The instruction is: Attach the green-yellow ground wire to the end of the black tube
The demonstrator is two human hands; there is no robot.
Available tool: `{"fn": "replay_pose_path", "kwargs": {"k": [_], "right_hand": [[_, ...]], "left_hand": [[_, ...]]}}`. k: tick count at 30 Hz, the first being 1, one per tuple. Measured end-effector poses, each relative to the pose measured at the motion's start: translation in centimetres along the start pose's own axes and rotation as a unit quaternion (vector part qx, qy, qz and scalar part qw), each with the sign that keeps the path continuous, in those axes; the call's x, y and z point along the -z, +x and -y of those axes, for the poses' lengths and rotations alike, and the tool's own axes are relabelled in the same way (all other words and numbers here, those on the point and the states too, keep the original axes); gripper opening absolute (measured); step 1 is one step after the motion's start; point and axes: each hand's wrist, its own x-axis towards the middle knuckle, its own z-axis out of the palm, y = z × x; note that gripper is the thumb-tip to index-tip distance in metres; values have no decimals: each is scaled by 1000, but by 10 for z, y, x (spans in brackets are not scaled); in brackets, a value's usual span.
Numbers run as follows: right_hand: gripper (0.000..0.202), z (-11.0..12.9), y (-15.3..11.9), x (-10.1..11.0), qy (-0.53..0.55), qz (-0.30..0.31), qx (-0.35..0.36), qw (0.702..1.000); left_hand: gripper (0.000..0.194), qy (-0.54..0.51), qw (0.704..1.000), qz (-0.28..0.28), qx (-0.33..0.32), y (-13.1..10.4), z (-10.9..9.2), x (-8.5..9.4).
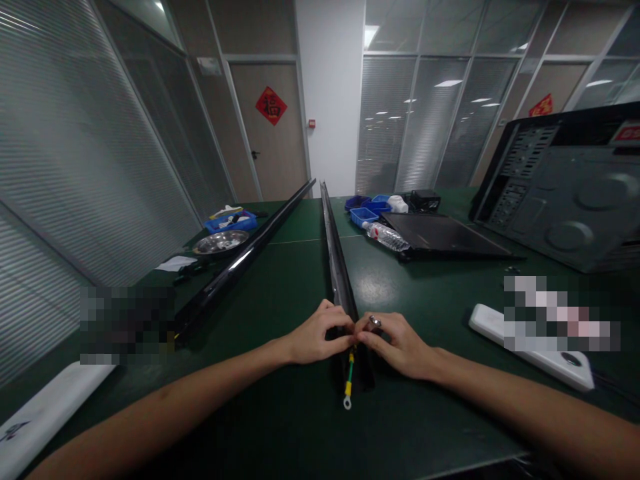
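Note:
A long black metal-looking strip lies lengthwise on the green table, its near end under my hands. At that end a short green-and-yellow wire with a ring terminal points toward me. My left hand and my right hand, which wears a ring, meet fingertip to fingertip over the strip, just above the wire's upper end. Both are closed in a pinch. Whatever lies between the fingertips, at the wire's far end, is hidden by them.
Another long black strip lies to the left, beside a metal bowl and a blue tray. On the right are blue bins, a plastic bottle, a black panel, a computer case and a white device.

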Motion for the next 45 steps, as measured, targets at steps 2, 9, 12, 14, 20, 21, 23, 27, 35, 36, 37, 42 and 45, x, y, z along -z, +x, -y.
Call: {"fn": "replay_pose_path", "kwargs": {"k": [2,9,12,14,20,21,23,27,35,36,37,42,45], "right_hand": [[24,0,-1,1,1,11,7,1000],[19,0,-1,1,8,16,9,1000],[20,2,0,1,2,12,-2,1000],[21,2,1,1,2,13,-6,1000],[22,-1,1,0,-15,11,5,1000],[21,-1,1,0,-16,9,6,1000],[21,-2,1,-1,-15,4,10,1000],[22,-2,0,-1,-15,0,12,1000],[24,0,2,-1,-11,-7,15,1000],[24,0,2,-1,-11,-8,16,1000],[24,0,2,-1,-12,-8,15,1000],[22,-4,0,-2,-12,-13,18,1000],[21,-6,-2,-3,-11,-13,18,1000]], "left_hand": [[20,1,1000,1,0,0,0,0],[21,-2,1000,15,3,0,-1,2],[25,2,1000,13,1,0,0,1],[25,6,1000,13,-4,0,1,1],[22,7,1000,12,-14,0,2,1],[22,7,1000,10,-13,0,2,1],[20,6,1000,11,-11,0,1,1],[19,2,1000,16,-9,0,-1,2],[19,9,1000,18,-9,0,-1,2],[18,9,1000,16,-10,0,-1,2],[17,10,1000,16,-10,0,-1,2],[18,13,1000,15,-13,1,-2,1],[17,9,1000,9,-18,1,-2,2]]}}
